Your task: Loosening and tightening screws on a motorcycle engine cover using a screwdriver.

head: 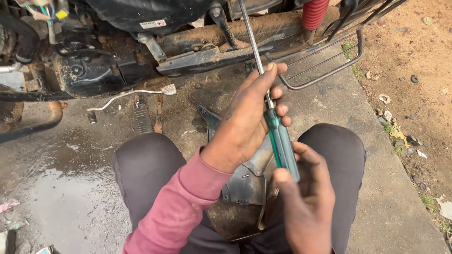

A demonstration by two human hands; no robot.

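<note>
A long screwdriver (280,138) with a translucent green handle and a steel shaft points up toward the muddy underside of a motorcycle (207,49). My left hand (249,117), in a pink sleeve, wraps its fingers around the shaft just above the handle. My right hand (308,197) grips the lower end of the green handle. Both hands are above my knees in dark trousers. A grey plastic cover panel (245,183) lies on the ground between my legs, partly hidden by my arms.
The motorcycle's brake pedal (132,94), footpeg (141,117) and a red shock spring (314,13) are in front of me. A bent metal rack (329,70) hangs at the right. Wet concrete with a puddle lies at left, dirt with litter at right.
</note>
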